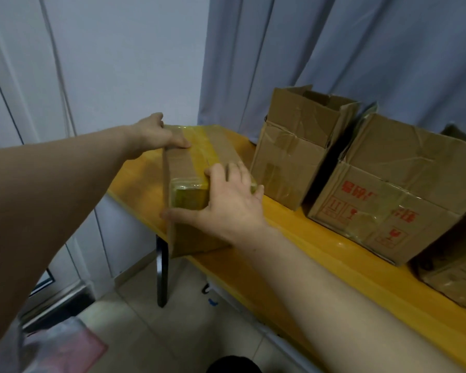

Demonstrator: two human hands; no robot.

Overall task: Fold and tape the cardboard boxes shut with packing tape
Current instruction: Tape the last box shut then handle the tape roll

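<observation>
Bare forearms reach to a small brown cardboard box (219,149) banded in yellowish tape, on the yellow desk (334,247) corner. Left hand (156,133) and right hand (230,196) press flat, fingers spread, gripping nothing. It probably handles light and stiff with slick tape, so take the bare cardboard edges.

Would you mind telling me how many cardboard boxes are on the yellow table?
4: a taped one on the left, an open one beside it, a red-printed one further right, one cut off at the right edge. Others may hide behind.
</observation>
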